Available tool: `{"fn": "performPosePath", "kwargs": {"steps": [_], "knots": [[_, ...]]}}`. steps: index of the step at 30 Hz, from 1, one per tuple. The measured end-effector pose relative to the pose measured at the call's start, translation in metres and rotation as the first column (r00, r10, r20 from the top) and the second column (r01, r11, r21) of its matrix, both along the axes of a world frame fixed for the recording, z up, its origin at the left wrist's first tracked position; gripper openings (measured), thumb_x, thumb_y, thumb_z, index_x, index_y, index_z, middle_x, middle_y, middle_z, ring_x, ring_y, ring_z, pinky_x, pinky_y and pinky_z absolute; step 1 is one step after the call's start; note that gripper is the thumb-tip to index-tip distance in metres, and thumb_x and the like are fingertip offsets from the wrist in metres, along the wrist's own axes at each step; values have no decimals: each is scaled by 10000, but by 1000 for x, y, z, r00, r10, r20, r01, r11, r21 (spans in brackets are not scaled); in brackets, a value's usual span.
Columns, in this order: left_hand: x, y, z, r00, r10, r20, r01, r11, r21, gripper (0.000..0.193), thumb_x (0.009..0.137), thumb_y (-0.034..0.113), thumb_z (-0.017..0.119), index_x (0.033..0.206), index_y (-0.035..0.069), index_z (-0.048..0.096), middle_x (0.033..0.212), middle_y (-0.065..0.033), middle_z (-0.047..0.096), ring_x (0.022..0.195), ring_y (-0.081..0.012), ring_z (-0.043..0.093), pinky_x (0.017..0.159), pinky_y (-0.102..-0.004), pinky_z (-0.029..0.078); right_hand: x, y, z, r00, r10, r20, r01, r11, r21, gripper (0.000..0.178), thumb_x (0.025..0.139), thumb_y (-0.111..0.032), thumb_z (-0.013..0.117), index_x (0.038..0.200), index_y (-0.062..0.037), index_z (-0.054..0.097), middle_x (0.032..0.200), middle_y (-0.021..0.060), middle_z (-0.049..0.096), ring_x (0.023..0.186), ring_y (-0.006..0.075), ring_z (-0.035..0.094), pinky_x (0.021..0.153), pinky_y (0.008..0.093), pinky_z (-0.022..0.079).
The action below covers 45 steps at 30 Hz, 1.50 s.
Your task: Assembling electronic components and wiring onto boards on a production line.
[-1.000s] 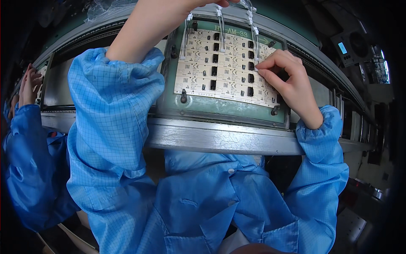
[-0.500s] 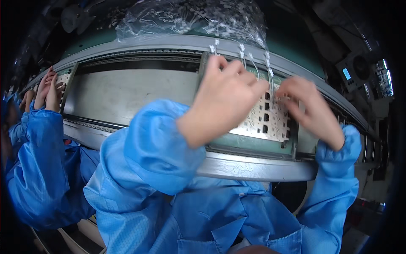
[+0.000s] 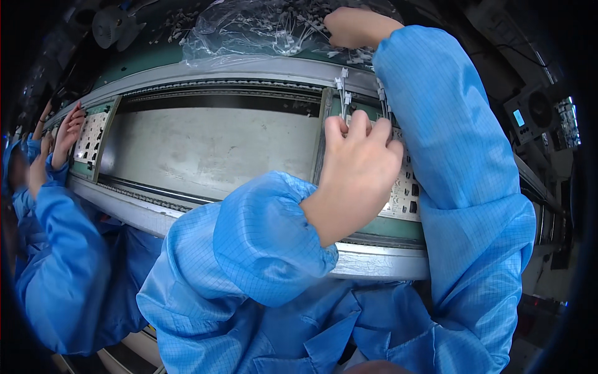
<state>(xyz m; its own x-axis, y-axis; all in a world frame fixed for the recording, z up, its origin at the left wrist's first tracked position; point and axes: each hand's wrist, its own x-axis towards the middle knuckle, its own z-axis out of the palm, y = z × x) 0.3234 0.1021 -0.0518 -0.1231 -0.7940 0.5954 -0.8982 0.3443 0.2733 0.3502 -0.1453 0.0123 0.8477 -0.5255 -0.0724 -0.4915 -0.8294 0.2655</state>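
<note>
My left hand (image 3: 364,168) is over a pale circuit board (image 3: 402,202) with dark components. Its fingers are bent down and drawn together at the board's far edge; the fingertips and whatever they hold are hidden. Right beside them, thin wire leads with white connectors (image 3: 343,84) stick out past the far rail. More wire leads (image 3: 382,96) rise between that hand and my right sleeve. Reaching far forward, my right hand (image 3: 355,28) is at the right side of a loose pile of white-ended wire leads (image 3: 289,34). Its fingers are curled, and their tips do not show.
A clear plastic bag (image 3: 215,37) lies around the pile. The conveyor's metal front rail (image 3: 380,262) runs between me and the board. On the left, a co-worker's hand (image 3: 67,134) is by another board (image 3: 90,137). A fan (image 3: 115,28) stands at the far left, a device with a lit screen (image 3: 518,117) at the right.
My right hand has left the board and gone forward to the wire pile. My left hand remains over the board with its fingers bent. The board and conveyor appear farther right in view.
</note>
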Motion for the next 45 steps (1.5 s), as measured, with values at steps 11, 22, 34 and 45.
{"fn": "performPosePath", "kwargs": {"steps": [11,22,34,45], "knots": [[6,-10,15,998,24,-64,-14,989,151,99,771,133,684,843,77,722,914,-59,635,981,-286,534,852,-460,348,4,-51,-21,791,180,584,-170,983,-73,253,760,-143,614,838,71,724,856,304,683,841,434,690,770,489,550],[2,-2,22,1000,23,-9,-21,980,200,13,757,109,711,753,109,724,825,-5,618,929,-254,541,821,-418,356,-54,-14,45,278,262,924,-196,957,-213,207,842,-98,597,895,88,671,779,283,679,728,389,696,649,423,549],[1,-2,24,1000,-15,6,13,969,245,50,779,122,717,816,101,743,846,-5,631,941,-254,534,819,-409,356,-252,93,25,393,-672,628,-400,490,775,194,999,-206,600,1051,-22,632,995,120,732,886,189,706,801,293,541],[5,-1,20,999,9,-36,2,954,300,48,811,138,723,837,103,742,893,11,636,931,-249,524,820,-393,341,-313,124,-8,182,-812,554,-569,373,733,147,961,-106,573,1075,-16,597,1118,233,703,1015,300,704,893,380,547]]}}
